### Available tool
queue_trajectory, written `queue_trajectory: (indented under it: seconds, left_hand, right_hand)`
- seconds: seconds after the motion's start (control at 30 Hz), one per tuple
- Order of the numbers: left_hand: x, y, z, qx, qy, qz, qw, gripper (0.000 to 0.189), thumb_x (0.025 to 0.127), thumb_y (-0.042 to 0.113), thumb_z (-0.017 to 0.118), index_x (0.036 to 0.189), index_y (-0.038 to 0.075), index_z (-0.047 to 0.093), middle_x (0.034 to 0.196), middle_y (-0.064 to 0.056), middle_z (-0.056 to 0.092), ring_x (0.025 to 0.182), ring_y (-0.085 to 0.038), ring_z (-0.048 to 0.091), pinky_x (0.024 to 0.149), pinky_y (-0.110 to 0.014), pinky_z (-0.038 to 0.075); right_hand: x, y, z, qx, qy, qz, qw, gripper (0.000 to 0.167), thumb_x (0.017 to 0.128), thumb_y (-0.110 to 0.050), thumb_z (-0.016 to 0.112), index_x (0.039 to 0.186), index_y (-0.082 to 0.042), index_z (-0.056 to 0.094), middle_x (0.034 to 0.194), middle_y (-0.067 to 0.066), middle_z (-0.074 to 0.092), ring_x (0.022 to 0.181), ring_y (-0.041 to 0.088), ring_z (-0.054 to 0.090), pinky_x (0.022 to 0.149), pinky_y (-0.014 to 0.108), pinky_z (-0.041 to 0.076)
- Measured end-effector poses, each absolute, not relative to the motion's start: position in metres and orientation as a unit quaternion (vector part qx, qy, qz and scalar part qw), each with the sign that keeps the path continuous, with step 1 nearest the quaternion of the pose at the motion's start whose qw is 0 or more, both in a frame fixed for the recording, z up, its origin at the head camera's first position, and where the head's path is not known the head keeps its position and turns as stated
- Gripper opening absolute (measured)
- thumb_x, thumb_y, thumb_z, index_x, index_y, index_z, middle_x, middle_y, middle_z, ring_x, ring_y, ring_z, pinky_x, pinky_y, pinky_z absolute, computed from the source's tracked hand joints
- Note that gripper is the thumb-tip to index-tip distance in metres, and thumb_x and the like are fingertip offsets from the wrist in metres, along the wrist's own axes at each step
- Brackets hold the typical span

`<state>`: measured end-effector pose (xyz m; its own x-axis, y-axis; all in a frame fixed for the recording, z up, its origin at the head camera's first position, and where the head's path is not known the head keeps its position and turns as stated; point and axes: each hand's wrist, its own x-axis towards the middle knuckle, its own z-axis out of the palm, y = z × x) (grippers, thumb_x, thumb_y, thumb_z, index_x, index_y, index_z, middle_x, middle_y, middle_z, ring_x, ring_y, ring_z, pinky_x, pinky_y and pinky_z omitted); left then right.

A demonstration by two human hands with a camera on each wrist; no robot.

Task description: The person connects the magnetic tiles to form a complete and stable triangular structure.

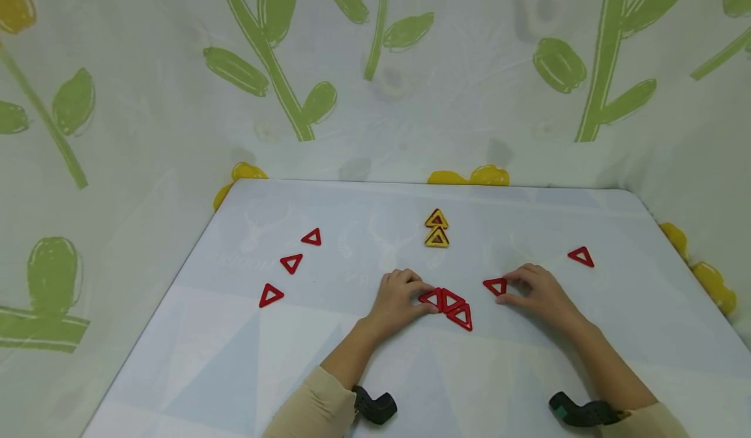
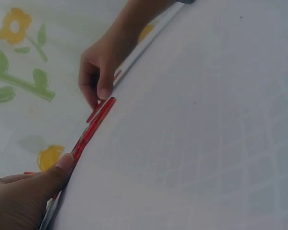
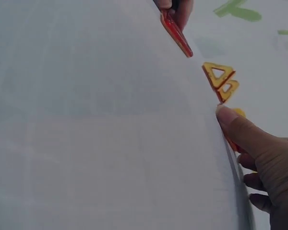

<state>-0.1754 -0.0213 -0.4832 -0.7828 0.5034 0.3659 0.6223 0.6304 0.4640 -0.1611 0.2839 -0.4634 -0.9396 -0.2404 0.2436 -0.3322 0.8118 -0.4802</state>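
Note:
In the head view three red triangle frames [image 1: 450,300] lie edge to edge near the middle of the table. My left hand [image 1: 401,300] pinches the leftmost of them between thumb and fingers; the left wrist view shows this thumb [image 2: 64,163] on its red edge. A little to the right, my right hand [image 1: 541,292] holds a separate red triangle [image 1: 488,283] by its right side, apart from the joined group. That triangle is mostly hidden behind the right thumb [image 3: 235,125] in the right wrist view.
Two yellow triangles [image 1: 437,237] with dark red centres stand point to base farther back. Several loose red triangles lie around: three at the left, one being the nearest red triangle [image 1: 265,300], and a red triangle [image 1: 589,262] at the right. A patterned curtain [image 1: 446,118] borders the white table [image 1: 352,203].

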Motion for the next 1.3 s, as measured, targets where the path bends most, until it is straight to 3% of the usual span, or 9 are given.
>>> queue_trajectory:
  seconds: [0.2,0.7,0.93,1.1,1.3]
  left_hand:
    - [-0.174,-0.022,-0.481,-0.317,-0.894,-0.297,0.108,0.037,0.074,0.040,0.077,0.104,0.020,0.073,0.095,0.003,0.056,0.089,-0.013,0.049,0.082,-0.032,0.036]
    - [-0.175,-0.021,-0.479,-0.319,-0.893,-0.305,0.091,0.036,0.076,0.039,0.075,0.106,0.020,0.072,0.096,0.002,0.056,0.090,-0.014,0.048,0.083,-0.034,0.036]
    - [-0.174,-0.021,-0.479,-0.319,-0.897,-0.295,0.086,0.036,0.076,0.040,0.074,0.107,0.020,0.072,0.098,0.003,0.056,0.091,-0.013,0.048,0.084,-0.033,0.036]
    - [-0.174,-0.022,-0.478,-0.314,-0.900,-0.291,0.075,0.037,0.077,0.042,0.073,0.108,0.021,0.072,0.099,0.003,0.056,0.091,-0.013,0.047,0.084,-0.033,0.035]
    - [-0.174,-0.022,-0.478,-0.309,-0.902,-0.294,0.063,0.037,0.077,0.042,0.072,0.108,0.021,0.071,0.101,0.004,0.056,0.092,-0.013,0.047,0.085,-0.034,0.035]
  right_hand:
    - [-0.165,0.275,-0.463,0.159,-0.945,0.278,0.065,0.035,0.070,-0.024,0.084,0.098,-0.009,0.070,0.089,-0.002,0.062,0.084,0.014,0.053,0.073,0.025,0.047]
    - [-0.168,0.256,-0.475,0.163,-0.921,0.339,0.100,0.035,0.067,-0.016,0.085,0.096,-0.006,0.070,0.087,0.000,0.065,0.078,0.008,0.052,0.066,0.021,0.046]
    - [-0.162,0.257,-0.470,0.155,-0.922,0.353,0.044,0.038,0.074,-0.019,0.081,0.108,-0.008,0.068,0.095,0.000,0.063,0.087,0.010,0.052,0.074,0.021,0.047]
    - [-0.162,0.256,-0.469,0.149,-0.920,0.362,0.022,0.038,0.075,-0.020,0.080,0.109,-0.009,0.068,0.097,0.000,0.064,0.089,0.012,0.053,0.075,0.021,0.047]
    - [-0.163,0.252,-0.474,0.152,-0.913,0.377,0.038,0.037,0.072,-0.019,0.082,0.105,-0.008,0.070,0.092,-0.002,0.064,0.085,0.009,0.052,0.072,0.022,0.045]
